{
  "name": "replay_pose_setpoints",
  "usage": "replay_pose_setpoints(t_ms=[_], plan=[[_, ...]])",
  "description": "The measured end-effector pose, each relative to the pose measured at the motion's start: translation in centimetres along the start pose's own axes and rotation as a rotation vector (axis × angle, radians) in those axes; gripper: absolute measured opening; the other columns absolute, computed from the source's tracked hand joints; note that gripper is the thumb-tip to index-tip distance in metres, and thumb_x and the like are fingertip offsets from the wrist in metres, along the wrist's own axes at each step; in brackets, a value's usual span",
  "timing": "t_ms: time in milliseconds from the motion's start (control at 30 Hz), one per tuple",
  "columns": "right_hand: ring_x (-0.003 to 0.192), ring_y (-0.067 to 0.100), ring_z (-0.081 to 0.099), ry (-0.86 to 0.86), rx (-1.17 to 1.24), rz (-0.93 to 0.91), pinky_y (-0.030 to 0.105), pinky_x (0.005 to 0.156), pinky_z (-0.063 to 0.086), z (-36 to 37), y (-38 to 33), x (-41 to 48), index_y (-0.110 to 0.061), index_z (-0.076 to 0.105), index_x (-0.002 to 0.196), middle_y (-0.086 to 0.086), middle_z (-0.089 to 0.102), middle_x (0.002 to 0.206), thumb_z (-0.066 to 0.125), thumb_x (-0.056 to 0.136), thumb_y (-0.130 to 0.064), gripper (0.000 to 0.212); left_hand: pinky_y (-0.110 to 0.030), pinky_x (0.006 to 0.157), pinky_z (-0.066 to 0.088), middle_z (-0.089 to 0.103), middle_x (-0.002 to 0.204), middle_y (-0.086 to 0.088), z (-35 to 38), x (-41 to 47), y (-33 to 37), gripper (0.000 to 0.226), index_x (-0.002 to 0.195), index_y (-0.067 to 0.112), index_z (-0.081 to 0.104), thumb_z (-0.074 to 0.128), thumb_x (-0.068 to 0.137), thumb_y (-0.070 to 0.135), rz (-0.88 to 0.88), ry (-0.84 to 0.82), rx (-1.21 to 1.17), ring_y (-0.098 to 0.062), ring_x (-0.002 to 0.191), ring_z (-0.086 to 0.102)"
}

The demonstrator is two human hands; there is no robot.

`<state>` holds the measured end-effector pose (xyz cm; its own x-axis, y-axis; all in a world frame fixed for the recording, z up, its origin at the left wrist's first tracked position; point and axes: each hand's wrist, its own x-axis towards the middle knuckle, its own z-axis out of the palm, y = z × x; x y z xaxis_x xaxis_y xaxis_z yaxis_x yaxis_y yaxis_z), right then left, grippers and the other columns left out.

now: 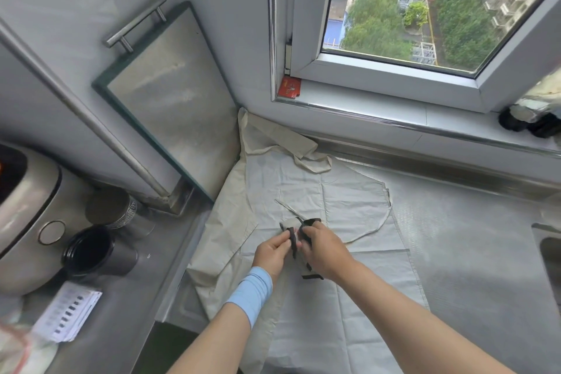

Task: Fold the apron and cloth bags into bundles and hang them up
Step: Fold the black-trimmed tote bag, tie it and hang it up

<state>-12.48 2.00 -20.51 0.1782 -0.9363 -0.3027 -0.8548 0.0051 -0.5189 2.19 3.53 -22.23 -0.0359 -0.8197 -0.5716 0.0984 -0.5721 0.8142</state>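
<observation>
Step looks like tying: left hand [271, 253], right hand [324, 249] both pinching strap [294, 240] above apron [358, 282] on tabletop [473, 237]. Next needs snug knot.

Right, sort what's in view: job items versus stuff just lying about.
In the job: pale grey fabric apron, beige cloth bag, thin dark strap pinched by left hand and right hand.
Lying about: round black cup, small red packet, white printed leaflet, silver rounded appliance.
</observation>
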Motion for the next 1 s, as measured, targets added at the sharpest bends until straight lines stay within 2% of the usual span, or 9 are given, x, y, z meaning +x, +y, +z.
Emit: replay_pose_setpoints(t_ms=[100, 167, 233, 333, 433, 567, 733, 933, 1000], plan=[[0.085, 0.026, 0.056, -0.042, -0.025, -0.054, 0.032, 0.071, 0.043, 0.5, 0.2, -0.3, -0.012, 0.064, 0.096, 0.005, 0.049, 0.098, 0.047, 0.099, -0.028, 0.023, -0.009, 0.079, 0.049, 0.071, 0.103, 0.000, 0.4, 0.2, 0.4, 0.031, 0.119, 0.012, 0.066, 0.053, 0.094, -0.001, 0.033, 0.029, 0.094, -0.006, 0.090, 0.066], [0.081, 0.027, 0.056, -0.001, 0.013, -0.004, 0.033, 0.067, 0.043, 0.5, 0.0, -0.3, -0.019, 0.063, 0.078, 0.004, 0.051, 0.091, 0.052, 0.097, -0.024, 0.022, -0.013, 0.059, 0.049, 0.067, 0.076, -0.001, 0.7, 0.0, 0.5, 0.028, 0.116, 0.006, 0.067, 0.049, 0.096, -0.002, 0.027, 0.000, 0.117, -0.005, 0.058, 0.063], [0.074, 0.026, 0.056, 0.041, 0.027, 0.066, 0.033, 0.061, 0.040, 0.2, -0.2, 0.0, -0.020, 0.062, 0.067, 0.002, 0.055, 0.078, 0.056, 0.092, -0.024, 0.026, -0.020, 0.050, 0.047, 0.061, 0.064, -0.002, 0.8, -0.1, 0.5, 0.026, 0.113, 0.002, 0.068, 0.047, 0.098, 0.001, -0.011, 0.005, 0.100, -0.009, 0.045, 0.056], [0.066, 0.020, 0.059, 0.043, 0.056, 0.125, 0.031, 0.056, 0.042, -0.7, -0.7, 0.5, -0.021, 0.070, 0.070, -0.002, 0.061, 0.062, 0.062, 0.086, -0.025, 0.018, -0.027, 0.050, 0.054, 0.063, 0.069, -0.005, 0.8, -0.5, 0.6, 0.025, 0.105, 0.014, 0.068, 0.047, 0.099, 0.002, -0.019, 0.027, 0.089, -0.015, 0.046, 0.062], [0.062, 0.012, 0.064, -0.019, 0.131, 0.156, 0.020, 0.049, 0.043, -1.0, -1.2, 0.8, -0.031, 0.069, 0.063, -0.010, 0.064, 0.061, 0.064, 0.079, -0.023, 0.019, -0.036, 0.056, 0.060, 0.065, 0.080, -0.007, 0.3, -0.5, 0.5, 0.027, 0.106, 0.018, 0.067, 0.054, 0.093, -0.001, -0.018, 0.037, 0.124, -0.018, 0.049, 0.065], [0.068, 0.008, 0.062, -0.103, 0.254, 0.164, 0.024, 0.062, 0.049, -0.8, -1.9, 0.4, -0.027, 0.073, 0.071, -0.011, 0.067, 0.068, 0.056, 0.076, -0.023, 0.017, -0.045, 0.063, 0.061, 0.072, 0.091, -0.011, -1.0, -0.4, 0.6, 0.024, 0.083, 0.026, 0.075, 0.070, 0.076, 0.003, 0.024, 0.110, 0.290, -0.024, 0.065, 0.071], [0.055, 0.004, 0.057, -0.006, 0.254, 0.225, 0.020, 0.050, 0.039, -0.2, -2.3, 0.4, -0.022, 0.072, 0.063, -0.008, 0.064, 0.055, 0.067, 0.072, -0.062, 0.042, -0.031, 0.069, 0.060, 0.073, 0.069, 0.002, -1.2, -0.3, 1.6, 0.013, 0.067, 0.030, 0.073, 0.070, 0.068, 0.018, 0.084, 0.104, 0.544, -0.018, 0.068, 0.071], [0.069, 0.013, 0.065, 0.041, 0.316, 0.261, 0.031, 0.062, 0.054, -0.4, -1.8, 0.3, -0.024, 0.070, 0.079, -0.007, 0.069, 0.070, 0.065, 0.081, -0.026, 0.007, -0.028, 0.072, 0.056, 0.067, 0.066, 0.010, -2.1, 0.2, 2.1, 0.015, 0.069, 0.022, 0.069, 0.074, 0.080, 0.031, 0.128, 0.078, 0.651, -0.014, 0.064, 0.063], [0.072, 0.014, 0.063, 0.046, 0.324, 0.198, 0.029, 0.060, 0.051, -0.2, -1.7, 0.0, -0.026, 0.065, 0.087, -0.007, 0.067, 0.074, 0.063, 0.079, -0.016, 0.013, -0.019, 0.068, 0.048, 0.062, 0.065, 0.012, -1.9, 0.3, 2.5, 0.019, 0.069, 0.023, 0.065, 0.070, 0.084, 0.034, 0.190, 0.066, 0.734, -0.010, 0.065, 0.057]])
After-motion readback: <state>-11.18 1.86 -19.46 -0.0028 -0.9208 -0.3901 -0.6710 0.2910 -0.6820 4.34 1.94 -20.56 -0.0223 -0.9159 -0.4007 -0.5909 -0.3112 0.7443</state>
